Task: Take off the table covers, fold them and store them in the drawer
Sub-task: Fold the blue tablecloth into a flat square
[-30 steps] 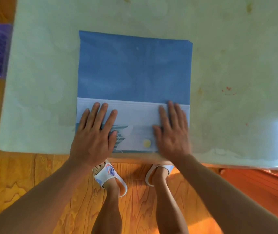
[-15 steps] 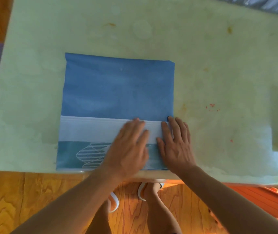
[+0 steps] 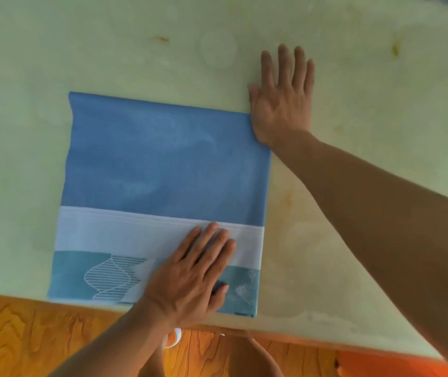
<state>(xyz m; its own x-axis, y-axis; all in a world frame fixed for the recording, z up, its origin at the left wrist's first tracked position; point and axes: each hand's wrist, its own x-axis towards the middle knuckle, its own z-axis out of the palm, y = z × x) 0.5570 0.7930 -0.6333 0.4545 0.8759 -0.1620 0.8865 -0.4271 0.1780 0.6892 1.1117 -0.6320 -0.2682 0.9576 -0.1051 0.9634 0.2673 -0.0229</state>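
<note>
Now, going from the left, the folded blue fabric table cover with a white band and a teal strip of wavy line pattern [image 3: 163, 170] is lying flat on the pale green, stained table top [image 3: 353, 63], near the near edge and a little left of the middle. Its near edge is almost reaching the table edge, beyond which the orange wooden floor [image 3: 27, 336] is showing.

The left hand [image 3: 190, 278] is resting on the near right part of the cover, over the white band and the teal strip. Its fingers are straight and spread, gripping nothing; it is pressing with the palm. I judge that it is pinning the cloth so that the layers are not sliding during smoothing.

The right hand [image 3: 282, 96] is lying flat at the far right corner of the cover, the heel of the palm touching the cloth corner and the fingers extending onto the bare table. It is also released, with straight fingers, holding nothing. Probably it is flattening the right edge, or getting ready for taking this edge for one more fold.

The folding step seems to be nearly finished. The drawer is not showing in the view, so storing is not yet done.
</note>
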